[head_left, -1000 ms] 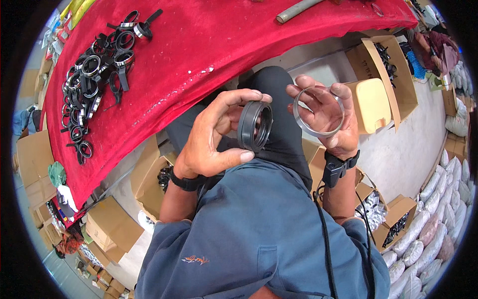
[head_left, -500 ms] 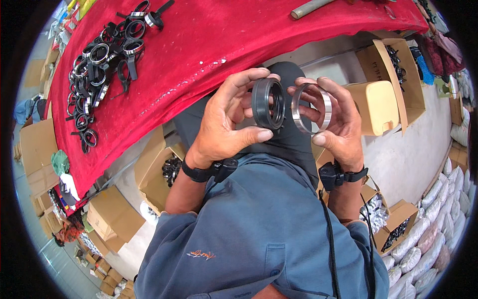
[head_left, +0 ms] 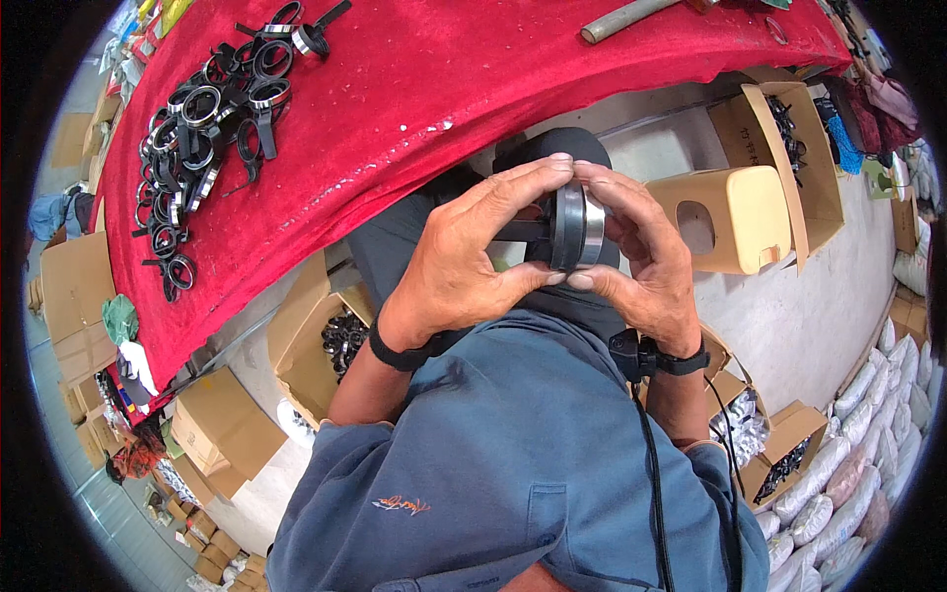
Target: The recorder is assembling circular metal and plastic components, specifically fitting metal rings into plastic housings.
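Above my lap, my left hand (head_left: pixel 459 257) is closed on a black rubber ring (head_left: pixel 565 232), gripping it at top and bottom. A flat black tab (head_left: pixel 520 231) sticks out of that ring towards the left palm. My right hand (head_left: pixel 643 259) is closed on a shiny metal ring (head_left: pixel 594 229), which lies flush against the right side of the rubber ring. The fingertips of both hands meet near the top edge. How deep the metal ring sits on the rubber one is hidden. Several black rings with metal bands form a pile (head_left: pixel 200 107) on the red cloth (head_left: pixel 395 89).
Open cardboard boxes of black parts stand by my left arm (head_left: pixel 296 345) and at the far right (head_left: pixel 819 187). A tan plastic stool (head_left: pixel 755 217) is beside the right-hand box. A grey tube (head_left: pixel 631 18) lies on the cloth. White sacks (head_left: pixel 838 464) are stacked at right.
The metal ring moved left from beside the rubber ring and now touches it. Both hands have come together, and the rubber ring has shifted slightly right, its black tab now showing.
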### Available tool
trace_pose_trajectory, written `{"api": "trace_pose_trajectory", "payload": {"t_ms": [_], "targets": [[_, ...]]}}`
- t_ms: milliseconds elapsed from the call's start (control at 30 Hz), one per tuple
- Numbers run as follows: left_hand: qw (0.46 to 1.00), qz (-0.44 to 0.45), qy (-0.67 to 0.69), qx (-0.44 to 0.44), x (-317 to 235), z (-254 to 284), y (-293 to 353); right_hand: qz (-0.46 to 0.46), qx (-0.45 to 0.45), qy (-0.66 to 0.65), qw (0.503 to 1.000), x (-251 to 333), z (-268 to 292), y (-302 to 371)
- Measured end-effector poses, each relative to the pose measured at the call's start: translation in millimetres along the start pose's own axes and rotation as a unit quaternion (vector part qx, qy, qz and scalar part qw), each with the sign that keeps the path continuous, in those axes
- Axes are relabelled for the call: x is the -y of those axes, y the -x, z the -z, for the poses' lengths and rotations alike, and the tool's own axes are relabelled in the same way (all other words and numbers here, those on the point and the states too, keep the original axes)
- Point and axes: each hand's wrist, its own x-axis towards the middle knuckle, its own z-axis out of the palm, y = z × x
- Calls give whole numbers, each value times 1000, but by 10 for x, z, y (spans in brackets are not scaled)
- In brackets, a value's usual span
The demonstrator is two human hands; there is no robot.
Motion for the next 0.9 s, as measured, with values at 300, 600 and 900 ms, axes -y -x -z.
{"api": "trace_pose_trajectory", "payload": {"t_ms": [300, 600, 900], "targets": [[995, -38, -93, 2, -112, -14, -34, 11, -20, -29, 999, -19, -35, 17], [985, -65, -161, 19, -125, 8, -107, 29, -57, 17, 998, -41, -98, -56], [987, 6, -107, -117, -115, -185, -127, 47, -176, 253, 950, -30, -309, -100]]}}
